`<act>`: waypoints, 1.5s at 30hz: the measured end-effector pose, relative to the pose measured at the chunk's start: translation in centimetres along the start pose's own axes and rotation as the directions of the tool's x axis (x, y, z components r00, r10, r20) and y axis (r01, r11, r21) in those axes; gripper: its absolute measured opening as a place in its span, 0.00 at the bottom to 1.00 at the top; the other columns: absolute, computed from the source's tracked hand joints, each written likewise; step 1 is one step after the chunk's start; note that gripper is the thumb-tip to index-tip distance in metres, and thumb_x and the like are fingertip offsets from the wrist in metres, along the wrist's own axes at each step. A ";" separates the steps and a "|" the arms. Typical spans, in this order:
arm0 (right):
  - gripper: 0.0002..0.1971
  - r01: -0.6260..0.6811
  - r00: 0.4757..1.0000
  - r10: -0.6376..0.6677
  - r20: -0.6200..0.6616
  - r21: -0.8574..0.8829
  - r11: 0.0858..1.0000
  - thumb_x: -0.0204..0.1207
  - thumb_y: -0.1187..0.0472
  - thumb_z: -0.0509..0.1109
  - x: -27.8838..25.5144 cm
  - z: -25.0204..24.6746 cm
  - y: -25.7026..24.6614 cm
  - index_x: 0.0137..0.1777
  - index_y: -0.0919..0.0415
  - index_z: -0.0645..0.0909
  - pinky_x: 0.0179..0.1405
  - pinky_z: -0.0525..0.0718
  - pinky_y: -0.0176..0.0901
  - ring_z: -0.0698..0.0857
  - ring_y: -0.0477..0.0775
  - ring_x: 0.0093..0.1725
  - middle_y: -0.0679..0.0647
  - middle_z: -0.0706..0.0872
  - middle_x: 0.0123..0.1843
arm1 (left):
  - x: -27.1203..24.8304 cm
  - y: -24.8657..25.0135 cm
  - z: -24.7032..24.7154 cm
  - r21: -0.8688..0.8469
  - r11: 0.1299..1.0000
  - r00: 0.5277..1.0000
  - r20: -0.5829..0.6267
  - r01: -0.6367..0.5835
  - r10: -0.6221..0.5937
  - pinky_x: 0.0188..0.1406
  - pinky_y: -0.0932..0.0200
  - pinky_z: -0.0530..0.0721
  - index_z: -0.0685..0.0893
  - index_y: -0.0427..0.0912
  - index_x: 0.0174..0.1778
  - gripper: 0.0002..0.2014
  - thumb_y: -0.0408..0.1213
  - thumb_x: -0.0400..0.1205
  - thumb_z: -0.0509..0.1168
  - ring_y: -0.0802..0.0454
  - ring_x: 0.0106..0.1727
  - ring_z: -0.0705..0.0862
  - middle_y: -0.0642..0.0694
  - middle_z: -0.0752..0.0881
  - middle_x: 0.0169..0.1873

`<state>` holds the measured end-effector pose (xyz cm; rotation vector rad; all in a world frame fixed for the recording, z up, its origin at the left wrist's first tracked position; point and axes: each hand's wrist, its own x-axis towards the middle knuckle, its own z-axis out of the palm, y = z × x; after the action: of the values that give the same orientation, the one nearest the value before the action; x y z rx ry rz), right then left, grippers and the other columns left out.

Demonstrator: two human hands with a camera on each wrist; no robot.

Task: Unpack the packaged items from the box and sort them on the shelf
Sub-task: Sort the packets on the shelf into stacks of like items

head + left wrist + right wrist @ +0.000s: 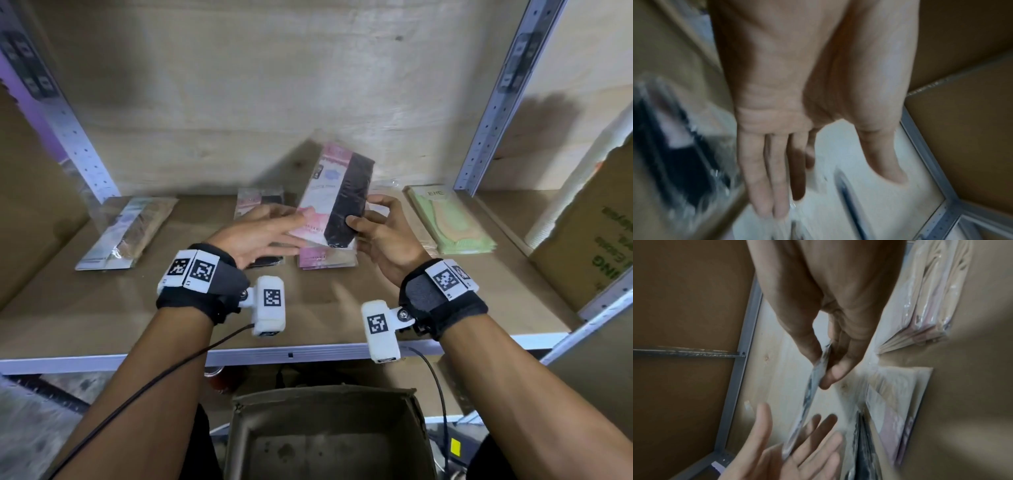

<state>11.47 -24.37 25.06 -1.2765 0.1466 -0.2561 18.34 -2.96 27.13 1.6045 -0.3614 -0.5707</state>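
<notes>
Between thumb and fingers, the right hand (380,236) pinches the pink-and-black packet (337,202) by its edge, tilted above the shelf (308,301). Left hand (260,236) lies flat-fingered against its face, apparently steadying it for placement onto the matching pink pile (325,258).

A stockroom or warehouse storage bay. Perforated metal uprights (493,113) carry a shelf (171,308) of bare board edged in metal, backed by plywood (239,85). Flat sealed packets (452,222) lie sorted in stacks along it, a printed carton (589,246) stands at the right, and an open box (329,435) sits nearest, below the shelf.
</notes>
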 end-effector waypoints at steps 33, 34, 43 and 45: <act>0.10 -0.118 0.992 0.123 0.012 -0.188 0.975 0.77 0.75 0.72 2.4 8.1 1.6 0.43 0.61 0.77 0.30 0.82 0.42 0.85 0.53 0.31 0.60 0.85 0.40 | -1.8 -0.8 -6.7 0.037 0.992 0.974 -0.199 0.117 -0.107 0.40 0.64 0.91 0.89 0.46 0.57 0.13 0.38 0.77 0.77 0.56 0.42 0.93 0.46 0.94 0.48; 0.09 -0.121 0.992 0.123 -0.004 -0.211 0.970 0.77 0.75 0.73 3.0 8.7 1.8 0.45 0.63 0.78 0.33 0.85 0.45 0.85 0.55 0.32 0.61 0.85 0.40 | -1.8 -0.8 -6.7 0.072 0.992 0.976 -0.202 0.101 -0.085 0.38 0.65 0.91 0.89 0.45 0.59 0.14 0.34 0.78 0.76 0.58 0.41 0.93 0.48 0.94 0.48; 0.09 -0.082 0.996 0.039 -0.076 -0.706 0.704 0.71 0.59 0.80 6.5 10.6 4.4 0.31 0.55 0.86 0.53 0.90 0.65 0.88 0.58 0.41 0.61 0.92 0.40 | -0.3 -2.2 -8.2 0.208 0.964 0.923 -0.377 0.168 -0.080 0.38 0.60 0.91 0.87 0.31 0.61 0.16 0.24 0.76 0.76 0.45 0.43 0.92 0.34 0.91 0.56; 0.08 -0.077 0.997 0.048 -0.060 -0.750 0.657 0.71 0.56 0.80 6.6 10.7 4.7 0.32 0.55 0.88 0.51 0.91 0.61 0.86 0.55 0.36 0.58 0.90 0.36 | 0.0 -2.6 -8.6 0.237 0.949 0.910 -0.404 0.208 -0.098 0.51 0.49 0.92 0.88 0.31 0.60 0.17 0.26 0.75 0.78 0.41 0.50 0.92 0.35 0.91 0.54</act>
<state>21.02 -15.00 23.81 -2.1061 0.3544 -0.1543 22.86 4.50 24.94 1.9828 -0.0128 -0.3146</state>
